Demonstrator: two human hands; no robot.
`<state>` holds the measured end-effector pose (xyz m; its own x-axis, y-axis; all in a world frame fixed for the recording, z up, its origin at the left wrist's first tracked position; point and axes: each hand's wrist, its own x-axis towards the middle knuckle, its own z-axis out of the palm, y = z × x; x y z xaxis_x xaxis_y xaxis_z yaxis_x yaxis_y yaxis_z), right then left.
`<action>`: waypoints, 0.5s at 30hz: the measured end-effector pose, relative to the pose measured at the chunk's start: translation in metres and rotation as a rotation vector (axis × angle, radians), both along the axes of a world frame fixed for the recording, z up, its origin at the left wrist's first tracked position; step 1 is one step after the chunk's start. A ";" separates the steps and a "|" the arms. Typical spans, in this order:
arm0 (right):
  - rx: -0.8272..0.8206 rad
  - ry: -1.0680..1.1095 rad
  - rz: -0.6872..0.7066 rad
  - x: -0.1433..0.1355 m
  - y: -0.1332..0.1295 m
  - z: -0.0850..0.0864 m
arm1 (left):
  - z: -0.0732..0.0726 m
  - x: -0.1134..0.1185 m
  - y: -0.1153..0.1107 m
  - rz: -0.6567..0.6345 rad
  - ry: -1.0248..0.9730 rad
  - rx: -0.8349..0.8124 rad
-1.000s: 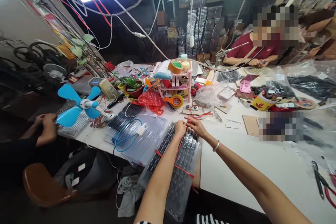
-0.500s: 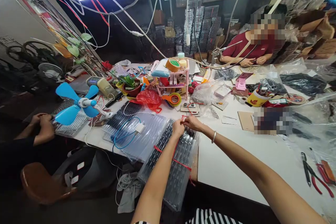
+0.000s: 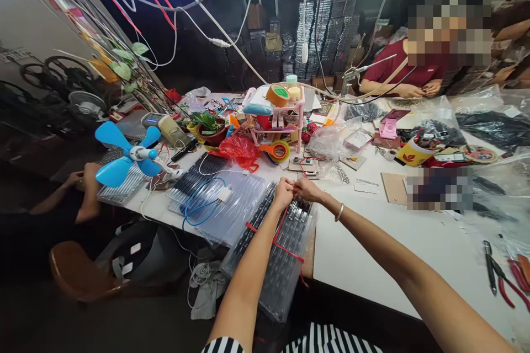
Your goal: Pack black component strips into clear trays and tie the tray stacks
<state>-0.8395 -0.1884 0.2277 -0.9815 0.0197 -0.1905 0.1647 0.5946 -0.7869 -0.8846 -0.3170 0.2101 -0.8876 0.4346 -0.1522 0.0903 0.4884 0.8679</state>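
A stack of clear plastic trays with dark contents (image 3: 281, 281) lies at the table edge, its lower end reaching over the edge. Red string (image 3: 290, 252) runs across and along it. At the far end of the stack my left hand (image 3: 284, 193) is closed on the red string. My right hand (image 3: 306, 190), with a bangle on the wrist, is closed right beside it, fingertips meeting those of the left. What the right fingers pinch is too small to make out.
Left of the stack are flat clear trays (image 3: 236, 204), a blue cable and a blue fan (image 3: 131, 154). Pliers (image 3: 499, 276) lie far right. A pink rack (image 3: 300, 127) stands ahead. Two other people sit at the table, far left and back right.
The view has shifted slightly. My hands stay together at the stack's far end, with the right hand now turned more knuckles-up. The person at the left has moved their hands apart.
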 end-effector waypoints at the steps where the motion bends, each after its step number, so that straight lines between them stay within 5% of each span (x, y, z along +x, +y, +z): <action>1: -0.067 -0.050 0.014 -0.002 0.003 -0.001 | 0.000 0.002 -0.003 -0.016 0.020 0.014; 8: -0.474 -0.258 -0.016 -0.009 0.011 -0.010 | 0.006 0.022 -0.013 -0.121 0.194 0.019; 15: -0.651 -0.297 -0.124 -0.003 0.014 -0.012 | 0.003 0.024 0.005 -0.091 0.290 -0.108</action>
<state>-0.8420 -0.1742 0.2160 -0.8844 -0.0808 -0.4596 0.4622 -0.0159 -0.8866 -0.8610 -0.3118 0.2136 -0.8591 0.5091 0.0517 0.3736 0.5548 0.7434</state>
